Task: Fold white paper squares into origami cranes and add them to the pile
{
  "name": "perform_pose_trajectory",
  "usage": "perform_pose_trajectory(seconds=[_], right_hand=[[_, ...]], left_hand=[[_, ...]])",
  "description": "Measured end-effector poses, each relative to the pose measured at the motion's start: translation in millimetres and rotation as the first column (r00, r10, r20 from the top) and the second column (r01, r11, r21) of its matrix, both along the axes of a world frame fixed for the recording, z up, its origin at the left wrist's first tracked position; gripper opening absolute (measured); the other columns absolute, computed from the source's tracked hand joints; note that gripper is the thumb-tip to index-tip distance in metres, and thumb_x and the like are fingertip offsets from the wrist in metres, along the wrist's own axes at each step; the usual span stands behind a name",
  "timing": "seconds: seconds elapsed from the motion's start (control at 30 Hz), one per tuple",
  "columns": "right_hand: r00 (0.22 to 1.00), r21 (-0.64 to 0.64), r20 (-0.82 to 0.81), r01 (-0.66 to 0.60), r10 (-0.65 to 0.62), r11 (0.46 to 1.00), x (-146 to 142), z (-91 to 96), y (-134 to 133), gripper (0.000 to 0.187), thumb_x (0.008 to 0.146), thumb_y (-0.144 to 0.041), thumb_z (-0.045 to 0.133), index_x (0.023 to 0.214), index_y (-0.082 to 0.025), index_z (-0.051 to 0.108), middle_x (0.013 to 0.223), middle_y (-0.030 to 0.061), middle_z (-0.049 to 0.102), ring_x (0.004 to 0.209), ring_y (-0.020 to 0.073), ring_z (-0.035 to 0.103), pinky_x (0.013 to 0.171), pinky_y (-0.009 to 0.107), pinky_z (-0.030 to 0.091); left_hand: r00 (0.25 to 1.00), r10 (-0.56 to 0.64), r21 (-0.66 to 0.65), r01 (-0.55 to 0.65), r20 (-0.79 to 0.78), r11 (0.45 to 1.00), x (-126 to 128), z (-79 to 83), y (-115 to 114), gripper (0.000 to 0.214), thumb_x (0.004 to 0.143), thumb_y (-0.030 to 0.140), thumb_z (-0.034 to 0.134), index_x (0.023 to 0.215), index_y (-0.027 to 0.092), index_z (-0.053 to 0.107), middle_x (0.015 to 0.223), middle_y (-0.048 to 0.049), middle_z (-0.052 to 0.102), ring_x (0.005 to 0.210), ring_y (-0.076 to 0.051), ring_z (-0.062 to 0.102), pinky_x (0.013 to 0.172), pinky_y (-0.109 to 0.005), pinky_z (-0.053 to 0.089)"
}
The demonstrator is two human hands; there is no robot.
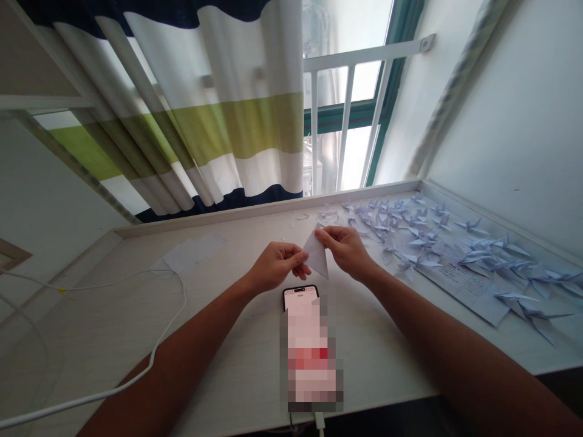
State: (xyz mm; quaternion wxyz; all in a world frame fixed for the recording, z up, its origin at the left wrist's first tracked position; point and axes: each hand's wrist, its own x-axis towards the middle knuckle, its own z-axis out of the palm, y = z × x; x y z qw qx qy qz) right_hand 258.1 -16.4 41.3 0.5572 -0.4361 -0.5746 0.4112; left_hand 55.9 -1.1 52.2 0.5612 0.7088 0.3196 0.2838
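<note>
Your desk (382, 358), pale laminate, runs along under window. Phone (300, 297) lies near desk's front edge, screen pixelated, white charging cable (320, 425) plugged into its lower end. Another white cable (102, 391) loops across left of desk. Pale lilac paper cranes (423, 240) crowd right side, many on printed sheet (455, 285). Loose white paper (189, 255) left of centre. Ahead, white, green and navy striped curtain (237, 121) hangs beside window with white railing (364, 60). White wall (505, 121) to right.
</note>
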Motion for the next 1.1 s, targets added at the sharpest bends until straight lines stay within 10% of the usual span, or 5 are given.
perform_pose_trajectory(seconds=[0.63,1.1], right_hand=[[0.968,-0.087,0.221,-0.105,0.122,0.991,3.0,2.7,-3.6,0.048,0.091,-0.056,0.063,0.064,-0.016,0.062,0.059,-0.0011,0.058,0.054,0.0106,0.047,0.052,0.025,0.036],[0.955,-0.177,0.189,-0.197,0.230,0.964,-0.7,6.8,-9.4,0.051,0.091,-0.063,0.062,0.080,-0.014,0.071,0.069,0.0063,0.074,0.061,0.0162,0.070,0.062,0.028,0.054]], left_hand=[[0.996,0.056,-0.089,-0.050,0.070,0.995,-2.2,-5.3,7.1,0.038,0.090,0.048,0.070,0.088,0.010,0.074,0.082,-0.0132,0.080,0.067,-0.020,0.076,0.064,-0.029,0.058],[0.979,0.157,-0.033,-0.154,0.131,0.987,-6.5,-2.8,9.7,0.040,0.088,0.051,0.072,0.088,0.011,0.073,0.081,-0.0123,0.079,0.068,-0.022,0.076,0.064,-0.031,0.058]])
